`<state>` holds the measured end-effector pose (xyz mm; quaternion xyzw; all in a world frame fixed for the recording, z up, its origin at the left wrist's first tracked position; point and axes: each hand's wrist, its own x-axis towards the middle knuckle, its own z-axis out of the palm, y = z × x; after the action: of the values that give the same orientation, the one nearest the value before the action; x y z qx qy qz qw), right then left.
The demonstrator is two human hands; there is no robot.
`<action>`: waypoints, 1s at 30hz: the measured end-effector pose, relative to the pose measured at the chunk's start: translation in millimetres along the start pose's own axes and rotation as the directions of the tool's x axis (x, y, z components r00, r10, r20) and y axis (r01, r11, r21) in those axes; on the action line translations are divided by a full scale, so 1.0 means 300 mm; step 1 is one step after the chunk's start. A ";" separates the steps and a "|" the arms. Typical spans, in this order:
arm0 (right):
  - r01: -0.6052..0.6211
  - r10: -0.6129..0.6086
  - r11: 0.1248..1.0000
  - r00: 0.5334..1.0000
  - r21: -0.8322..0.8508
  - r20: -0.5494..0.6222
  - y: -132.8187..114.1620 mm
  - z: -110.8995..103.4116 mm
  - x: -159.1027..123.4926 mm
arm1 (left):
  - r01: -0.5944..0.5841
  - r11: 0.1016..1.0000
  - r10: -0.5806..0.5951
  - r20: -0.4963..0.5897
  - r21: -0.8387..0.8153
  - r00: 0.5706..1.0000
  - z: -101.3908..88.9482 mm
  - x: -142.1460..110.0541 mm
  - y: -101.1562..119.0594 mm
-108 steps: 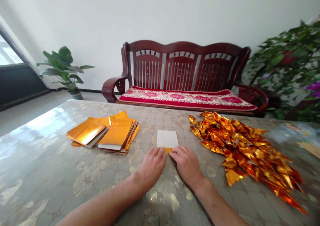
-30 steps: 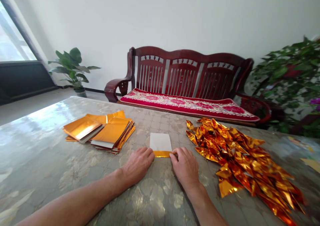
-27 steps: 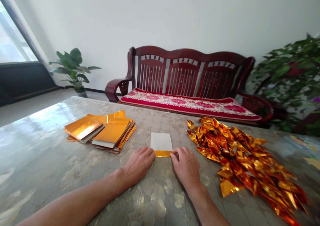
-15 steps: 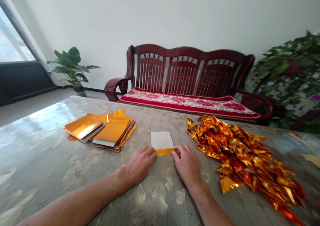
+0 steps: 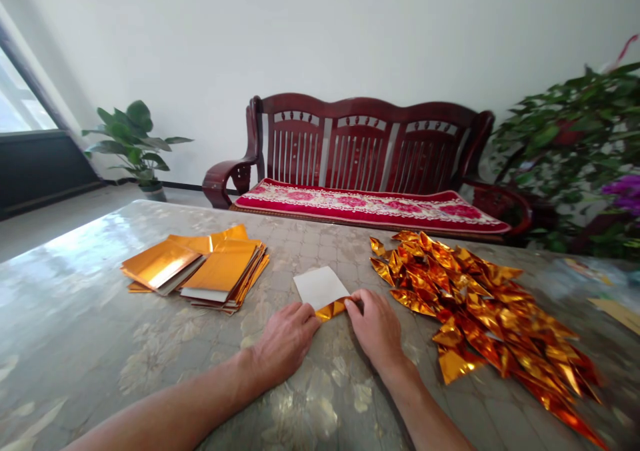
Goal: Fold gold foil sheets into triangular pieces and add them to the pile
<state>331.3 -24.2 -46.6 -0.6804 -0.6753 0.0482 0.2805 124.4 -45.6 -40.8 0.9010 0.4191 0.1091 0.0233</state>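
Note:
A sheet of gold foil paper (image 5: 321, 286) lies white side up on the table between my hands. Its near edge is folded over as a gold strip. My left hand (image 5: 287, 341) pinches the left end of that strip, and my right hand (image 5: 373, 328) pinches the right end; the fingertips are partly hidden. The sheet sits slightly turned. To the left is a stack of flat gold foil paper sheets (image 5: 220, 268). On the right lies a heap of folded gold foil pieces (image 5: 465, 304) with pointed ends.
The table (image 5: 190, 384) has a glossy patterned cover. Beyond it stands a dark red wooden bench (image 5: 357, 138) with a red floral cushion (image 5: 370, 204). A clear plastic bag (image 5: 590, 278) lies at the right. Potted plants (image 5: 137, 138) stand at both sides.
The sheet has turned, its right side tilting up and its left end nearer me. The folded gold strip now slants and looks more creased. Both hands keep hold of its ends.

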 end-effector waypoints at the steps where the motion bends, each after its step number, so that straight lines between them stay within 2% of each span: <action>1: -0.031 0.031 0.998 1.000 0.055 0.005 0.001 0.004 0.000 | -0.003 1.000 0.003 -0.002 0.000 1.000 0.002 0.001 0.000; 5: -0.110 0.119 0.918 0.993 0.381 -0.001 0.003 0.033 -0.002 | -0.022 1.000 0.022 -0.021 -0.007 1.000 0.007 0.006 0.001; 8: -0.031 0.110 0.857 0.986 0.515 -0.124 -0.001 0.044 -0.005 | -0.038 0.997 0.033 -0.070 -0.066 0.997 0.007 0.010 0.002; 11: 0.133 0.005 0.901 0.949 0.413 -0.317 -0.013 0.026 -0.010 | -0.080 0.980 0.034 -0.243 -0.180 0.969 -0.003 0.015 -0.001; 13: 0.258 -0.126 0.930 0.893 0.263 -0.432 -0.028 0.003 -0.019 | -0.145 0.969 0.054 -0.401 -0.201 0.915 -0.014 0.019 -0.002; 15: 0.380 -0.288 0.919 0.827 0.104 -0.483 -0.051 -0.021 -0.035 | -0.204 0.964 0.093 -0.507 -0.168 0.857 -0.027 0.023 0.001; 16: 0.437 -0.368 0.899 0.798 0.037 -0.478 -0.064 -0.032 -0.045 | -0.224 0.963 0.112 -0.530 -0.151 0.840 -0.032 0.025 0.003; 18: 0.496 -0.465 0.867 0.771 -0.049 -0.435 -0.089 -0.047 -0.066 | -0.233 0.961 0.125 -0.521 -0.147 0.844 -0.039 0.030 0.008; 22: 0.490 -0.483 0.870 0.824 -0.055 -0.295 -0.110 -0.056 -0.086 | -0.165 0.939 0.011 -0.451 -0.303 0.892 -0.041 0.040 0.008; 27: 0.477 -0.466 0.878 0.845 -0.023 -0.262 -0.077 -0.057 -0.070 | -0.209 0.756 -0.217 -0.538 -0.621 0.815 -0.026 0.059 -0.019; 30: 0.471 -0.473 0.880 0.850 -0.068 -0.232 -0.056 -0.062 -0.060 | -0.195 0.651 -0.291 -0.478 -0.734 0.829 -0.003 0.072 -0.045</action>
<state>323.3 -48.3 -29.1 -0.4959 -0.7824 -0.1081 0.3610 127.5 -20.6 -38.0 0.7223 0.3469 0.5305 0.2767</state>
